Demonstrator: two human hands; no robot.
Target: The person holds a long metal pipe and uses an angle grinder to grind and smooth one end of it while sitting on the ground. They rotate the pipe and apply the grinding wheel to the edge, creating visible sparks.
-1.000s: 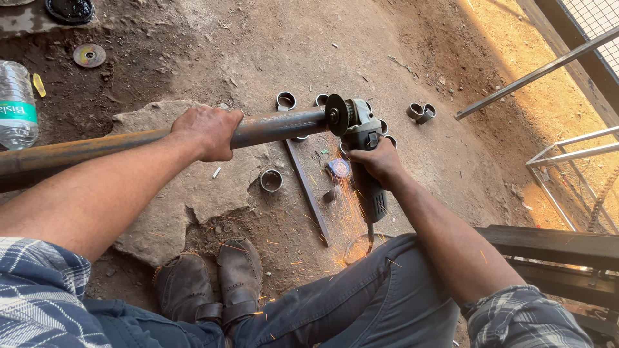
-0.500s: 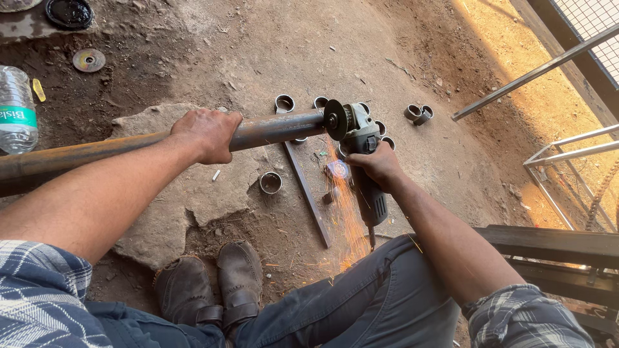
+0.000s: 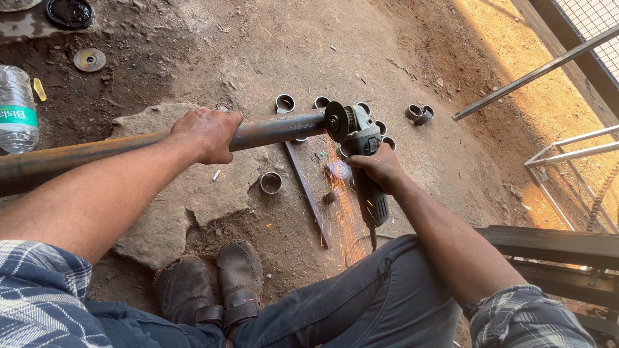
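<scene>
My left hand (image 3: 207, 133) grips a long rusty steel pipe (image 3: 277, 129) that runs from the left edge across a flat stone (image 3: 167, 200). My right hand (image 3: 379, 166) holds a grey angle grinder (image 3: 364, 158) by its body. Its disc (image 3: 336, 121) is pressed against the pipe's right end, and orange sparks (image 3: 345, 206) fall toward my legs. Several short cut pipe rings lie on the dirt floor beyond the disc, one ring (image 3: 271, 182) near the stone, two more rings (image 3: 419, 113) farther right.
A flat metal strip (image 3: 308, 193) lies under the pipe end. A plastic water bottle (image 3: 16, 111) stands at the left edge, with a worn disc (image 3: 89, 59) and a black lid (image 3: 69, 11) behind it. Metal frames (image 3: 567, 151) and a dark beam (image 3: 554, 248) are at right. My shoes (image 3: 213, 287) rest below the stone.
The grinder disc stays at the pipe end. The spray of sparks has grown and falls lower toward my legs. Both hands keep their grips.
</scene>
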